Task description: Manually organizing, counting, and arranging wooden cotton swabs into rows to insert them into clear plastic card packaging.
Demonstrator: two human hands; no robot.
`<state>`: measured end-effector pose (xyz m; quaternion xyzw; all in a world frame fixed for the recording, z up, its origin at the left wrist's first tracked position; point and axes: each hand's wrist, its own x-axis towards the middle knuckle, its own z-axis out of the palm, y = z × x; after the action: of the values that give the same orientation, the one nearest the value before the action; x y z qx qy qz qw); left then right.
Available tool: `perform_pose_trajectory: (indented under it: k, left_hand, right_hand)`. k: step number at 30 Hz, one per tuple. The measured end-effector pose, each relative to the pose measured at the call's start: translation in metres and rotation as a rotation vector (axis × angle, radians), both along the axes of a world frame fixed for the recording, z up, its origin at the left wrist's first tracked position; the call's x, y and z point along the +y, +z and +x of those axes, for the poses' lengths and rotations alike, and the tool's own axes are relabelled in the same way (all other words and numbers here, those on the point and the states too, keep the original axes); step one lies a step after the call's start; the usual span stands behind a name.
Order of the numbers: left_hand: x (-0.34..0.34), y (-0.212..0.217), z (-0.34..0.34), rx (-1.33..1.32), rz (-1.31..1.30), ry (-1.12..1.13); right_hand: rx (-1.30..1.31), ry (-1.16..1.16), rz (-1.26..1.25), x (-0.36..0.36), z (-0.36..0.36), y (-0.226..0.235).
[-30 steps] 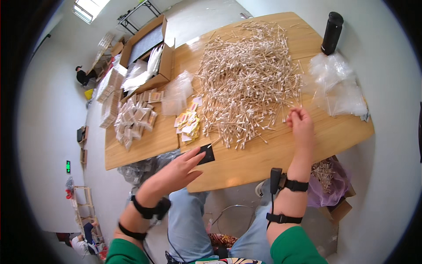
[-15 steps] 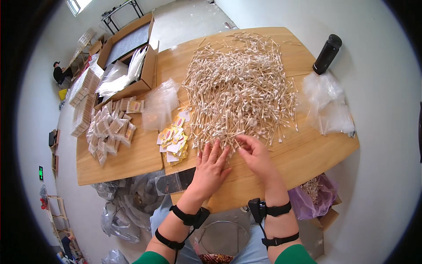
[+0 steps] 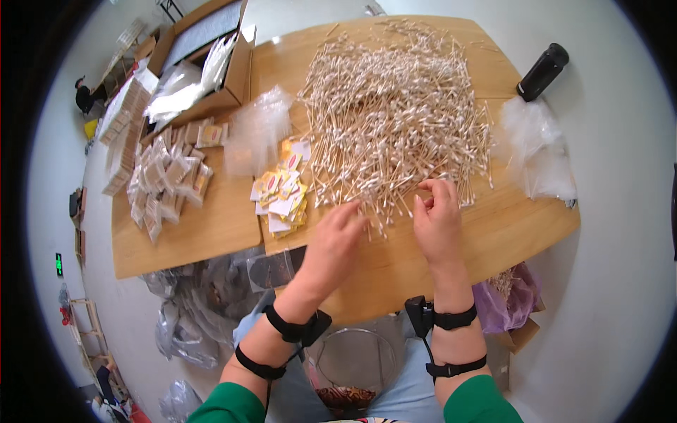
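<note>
Left fingers (image 3: 345, 212): blurred; we cannot tell their grip.
Right fingers (image 3: 441, 189): curled, grip unclear.
Cotton swabs (image 3: 395, 120): heaped at and beyond the fingers; we judge them light, stiff, best pinched mid-stem.

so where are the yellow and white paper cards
The cards lie left of centre in the head view, beside the heaped white-tipped wooden cotton swabs.

Front strip of wooden tabletop (image 3: 504, 220) gave my right hand (image 3: 438, 217) a pass rightward. Cotton-swab heap (image 3: 395, 120) blocked straight ahead; card pile (image 3: 284, 197) stood left of my left hand (image 3: 333, 245); black bottle (image 3: 543, 72) and clear plastic bags (image 3: 541, 151) bounded the right side.
</note>
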<state>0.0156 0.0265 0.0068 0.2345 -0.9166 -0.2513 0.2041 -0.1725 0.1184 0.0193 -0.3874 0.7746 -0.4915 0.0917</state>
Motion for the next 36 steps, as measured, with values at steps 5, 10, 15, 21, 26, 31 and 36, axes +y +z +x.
perform_pose_trajectory:
  k: [5, 10, 15, 21, 26, 31, 36]
  left_hand:
    - [-0.012, 0.011, 0.012, 0.049, 0.019, 0.179]
    - [-0.014, 0.014, 0.019, -0.035, 0.106, 0.171]
    - [-0.011, -0.001, 0.017, -0.062, 0.125, 0.168]
    - [-0.010, 0.001, 0.024, -0.060, 0.143, 0.024]
    - [-0.004, 0.006, 0.022, -0.064, 0.290, -0.121]
    - [-0.019, -0.005, 0.019, 0.147, 0.162, 0.238]
    - [-0.018, -0.001, 0.021, 0.065, 0.075, 0.312]
  right_hand:
    - [0.041, 0.191, 0.206, 0.001, 0.021, -0.002]
    - [0.322, 0.246, 0.326, -0.003, 0.041, -0.006]
    - [0.357, 0.063, 0.334, 0.004, 0.008, -0.016]
    - [0.324, 0.090, 0.262, 0.005, 0.021, 0.001]
    - [0.265, 0.266, 0.271, -0.001, 0.044, -0.007]
    - [0.386, 0.283, 0.262, -0.004, 0.044, -0.012]
    - [0.192, 0.337, 0.349, 0.009, 0.028, 0.000]
